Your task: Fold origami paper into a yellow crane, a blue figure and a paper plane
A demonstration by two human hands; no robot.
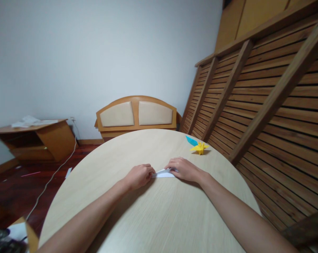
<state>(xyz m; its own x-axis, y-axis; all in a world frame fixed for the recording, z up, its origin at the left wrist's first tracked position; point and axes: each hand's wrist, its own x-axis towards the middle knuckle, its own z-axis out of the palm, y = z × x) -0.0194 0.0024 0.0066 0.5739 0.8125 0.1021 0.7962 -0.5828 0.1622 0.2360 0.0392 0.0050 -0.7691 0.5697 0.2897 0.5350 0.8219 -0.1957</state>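
Observation:
A narrow folded piece of white paper (163, 174) lies on the round table (148, 214), between my two hands. My left hand (140, 176) pinches its left end with curled fingers. On the right end rests my right hand (184, 169), its thumb and fingers closed on the paper's upper fold. A loose flap stands slightly raised along the top edge. Beyond my right hand sit a yellow origami figure (200, 148) with pointed wings and a flat blue folded paper (191, 141), close together near the far right edge.
Behind the table stands a wooden headboard (136, 112) with cream panels. A slatted wooden frame (243, 91) leans along the right side. At left are a low cabinet (52, 138) with papers on top, a white cable (52, 177) on the floor and an open box (29, 233).

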